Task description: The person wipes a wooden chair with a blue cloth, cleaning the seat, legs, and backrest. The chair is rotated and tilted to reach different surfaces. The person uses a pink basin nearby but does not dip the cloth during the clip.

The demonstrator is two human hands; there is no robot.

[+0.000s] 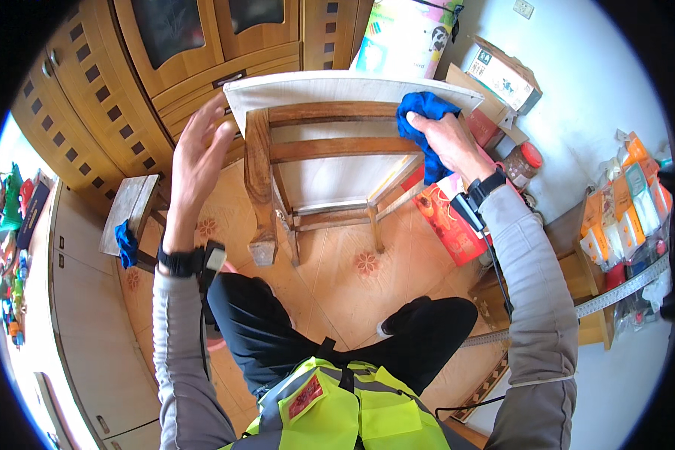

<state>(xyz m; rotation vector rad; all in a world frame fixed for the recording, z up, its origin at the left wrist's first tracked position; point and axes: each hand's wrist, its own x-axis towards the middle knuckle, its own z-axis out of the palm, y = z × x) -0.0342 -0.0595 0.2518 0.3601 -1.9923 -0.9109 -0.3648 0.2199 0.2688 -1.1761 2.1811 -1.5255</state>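
My right hand (447, 138) grips a blue cloth (427, 112), pressed against the right end of the wooden frame of a tipped-over table (337, 149). The table's pale top panel (326, 87) faces away from me, and its brown legs and rails point my way. To the left, my left hand (197, 157) is raised with fingers apart and holds nothing. It is near the table's left corner; whether the fingertips touch the panel edge I cannot tell. The cloth hides the frame's right corner.
At left stands a small wooden stool (128, 211) with another blue cloth (126, 243) over its edge. Wooden cabinets (84, 95) line the back. Cardboard boxes (503, 79), a red gift bag (453, 225) and a red-lidded jar (523, 163) sit at right. Toys (17, 270) lie on the left counter.
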